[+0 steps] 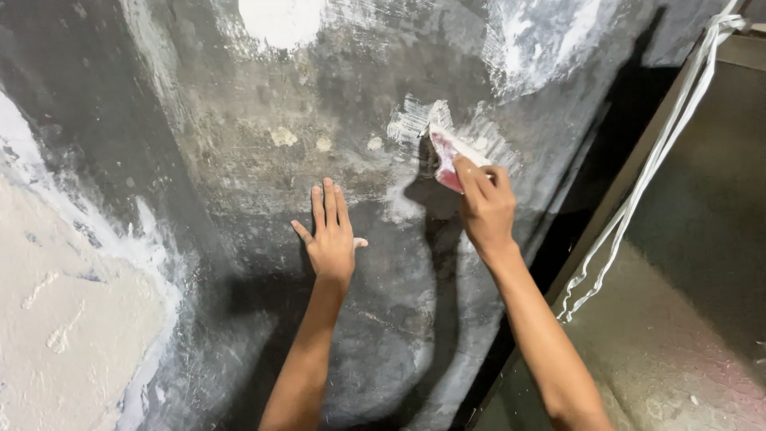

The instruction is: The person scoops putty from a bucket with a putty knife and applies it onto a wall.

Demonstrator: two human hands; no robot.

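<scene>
My left hand (pixel 331 231) lies flat against a dark grey wall (pixel 239 136), fingers apart and pointing up, holding nothing. My right hand (pixel 485 206) grips a small red scraper (pixel 447 158) smeared with white putty. The scraper's blade presses on the wall at a fresh patch of white putty (pixel 415 121), up and to the right of my left hand. My right hand's shadow falls on the wall just left of it.
Larger white putty patches sit at the top centre (pixel 279 20), top right (pixel 535 36) and along the left edge (pixel 56 319). A white strap (pixel 638 199) hangs down on the right beside a dark frame edge (pixel 606 231) and a grey surface (pixel 694 319).
</scene>
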